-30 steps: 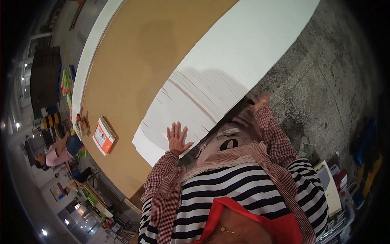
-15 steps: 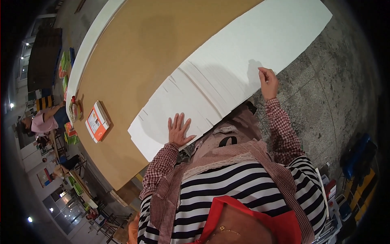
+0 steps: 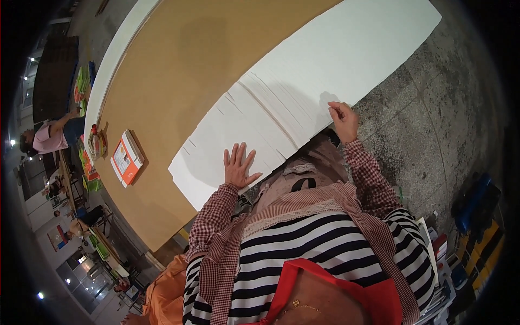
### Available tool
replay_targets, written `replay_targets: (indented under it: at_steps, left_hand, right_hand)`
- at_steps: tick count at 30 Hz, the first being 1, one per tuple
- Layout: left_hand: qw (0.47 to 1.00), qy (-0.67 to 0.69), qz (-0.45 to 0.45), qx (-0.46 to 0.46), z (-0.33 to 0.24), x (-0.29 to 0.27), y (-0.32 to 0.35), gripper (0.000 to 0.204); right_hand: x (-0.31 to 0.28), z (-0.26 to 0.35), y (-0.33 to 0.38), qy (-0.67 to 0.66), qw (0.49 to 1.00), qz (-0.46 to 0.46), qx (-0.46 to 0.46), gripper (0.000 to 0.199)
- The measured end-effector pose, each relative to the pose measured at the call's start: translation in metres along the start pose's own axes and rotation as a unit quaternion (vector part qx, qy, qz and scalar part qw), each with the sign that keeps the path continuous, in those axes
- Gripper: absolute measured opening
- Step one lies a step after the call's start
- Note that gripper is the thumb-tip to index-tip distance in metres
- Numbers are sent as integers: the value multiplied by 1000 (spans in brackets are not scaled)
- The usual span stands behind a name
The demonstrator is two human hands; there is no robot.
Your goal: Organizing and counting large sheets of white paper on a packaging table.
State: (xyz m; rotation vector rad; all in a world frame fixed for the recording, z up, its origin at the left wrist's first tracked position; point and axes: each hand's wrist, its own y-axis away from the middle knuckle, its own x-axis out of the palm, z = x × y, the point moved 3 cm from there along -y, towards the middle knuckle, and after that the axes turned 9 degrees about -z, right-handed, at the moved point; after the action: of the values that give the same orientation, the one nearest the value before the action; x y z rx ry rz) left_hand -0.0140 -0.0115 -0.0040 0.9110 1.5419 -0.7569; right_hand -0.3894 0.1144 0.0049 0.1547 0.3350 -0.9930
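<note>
Long white sheets (image 3: 346,59), overlapping like a fanned stack, lie across the brown table. My left hand (image 3: 236,167) rests flat on their near left part with its fingers spread. Beside the near edge of the sheets, my right hand (image 3: 344,121) has its thumb and fingers drawn together in a pinch. Whether anything thin is between those fingertips, I cannot make out. Several overlapping edges run across the sheets between my two hands.
The brown tabletop (image 3: 162,103) carries an orange and white packet stack (image 3: 128,158) and a small red-topped bag (image 3: 97,142) by its far left rim. A person in pink (image 3: 50,138) stands beyond. Someone in orange (image 3: 169,290) is close at my left.
My right hand has moved left and nearer to me along the edge of the sheets, still pinched. The left hand stays flat. More of the orange-clothed person shows at lower left.
</note>
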Motion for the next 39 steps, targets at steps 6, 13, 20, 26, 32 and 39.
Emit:
replay_targets:
  at_steps: [6,13,20,26,32,39]
  left_hand:
    - [1000,9,-7,3,-2,-3,1,81]
    - [1000,6,-9,4,-3,-7,-1,82]
    - [1000,10,-18,7,-5,-9,0,82]
    - [1000,2,-16,6,-6,-10,2,82]
    - [1000,-7,-23,8,-7,-13,1,83]
    - [1000,9,-23,15,-9,-14,0,82]
  right_hand:
    - [8,3,11,13,999,44,13,16]
    - [13,2,21,85,995,48,0,21]
    - [17,7,21,133,989,69,4,28]
    - [29,18,28,287,950,109,-51,37]
    - [34,9,8,264,959,97,-20,36]
    - [46,-20,-23,197,947,252,38,38]
